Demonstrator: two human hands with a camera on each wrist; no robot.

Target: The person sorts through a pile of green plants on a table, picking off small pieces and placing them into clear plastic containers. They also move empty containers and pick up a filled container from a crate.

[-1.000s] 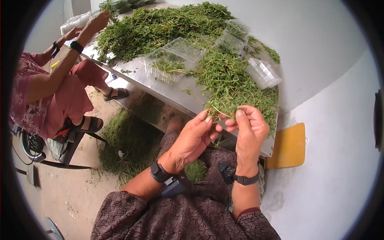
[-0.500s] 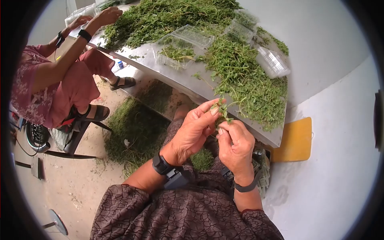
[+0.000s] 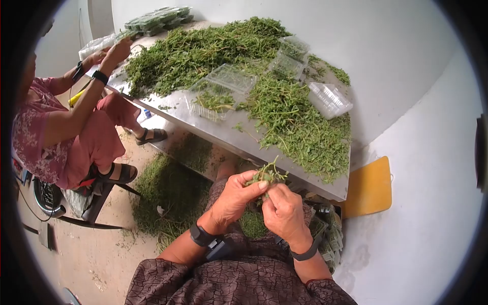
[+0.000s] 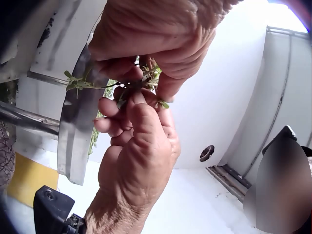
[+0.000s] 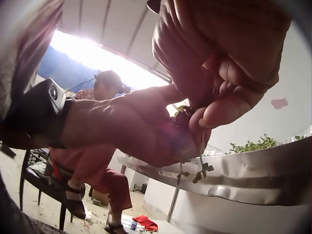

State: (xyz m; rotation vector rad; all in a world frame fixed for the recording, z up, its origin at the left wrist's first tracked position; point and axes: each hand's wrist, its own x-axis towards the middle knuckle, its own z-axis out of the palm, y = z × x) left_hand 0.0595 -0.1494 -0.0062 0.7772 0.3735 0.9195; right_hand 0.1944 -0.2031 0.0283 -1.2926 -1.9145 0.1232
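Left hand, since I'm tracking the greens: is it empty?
No, the left hand pinches green sprigs between its thumb and fingers.

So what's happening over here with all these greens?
Someone's left hand and right hand are pinching a small bunch of green stems just in front of a metal table. Loose greens lie heaped on it among clear plastic containers. A second person sits at the far left, hands raised by the table's edge.

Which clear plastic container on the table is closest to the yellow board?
The rightmost container, near the wall, at the edge of the loose greens. The other clear containers on the table lie farther left, farther from the yellow board.
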